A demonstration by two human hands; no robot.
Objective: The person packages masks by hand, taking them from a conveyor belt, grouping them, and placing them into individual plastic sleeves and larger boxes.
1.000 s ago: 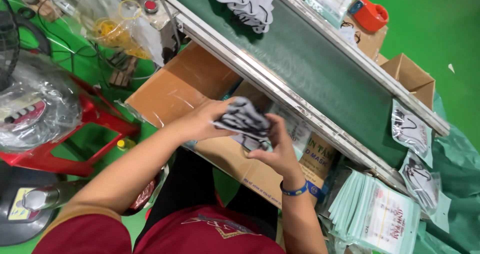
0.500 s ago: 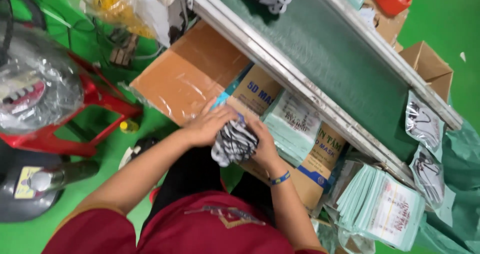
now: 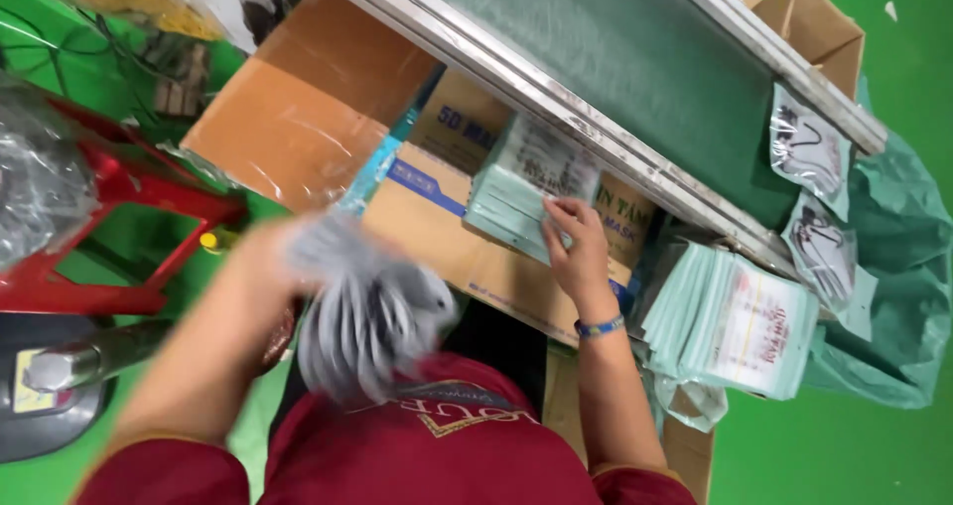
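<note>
Left hand: blurred, near left of centre, closed round the top of a bundle of grey patterned fabric pieces; the bundle hangs below the hand, just above the person's dark red shirt. How tightly the fingers close cannot be told through the blur.

Right hand: centre of view, fingers spread and curled over the near edge of a stack of pale green flat packets, thumb underneath; the hand touches the top packets in a loose, partly open pinch. A blue wristband sits on the wrist.

The stack of packets lies on a brown cardboard box with a blue stripe, just below the conveyor's near rail.

Conveyor, dark green belt between two metal rails, runs diagonally from top centre to far right.

Second stack of pale green packets: right of the right hand, fanned, well apart from the first.

Two clear bags holding dark patterned items: at the right end of the belt, one below the other.

Open cardboard box: far right, beyond the belt.

Red metal frame: left side, on green floor.
</note>
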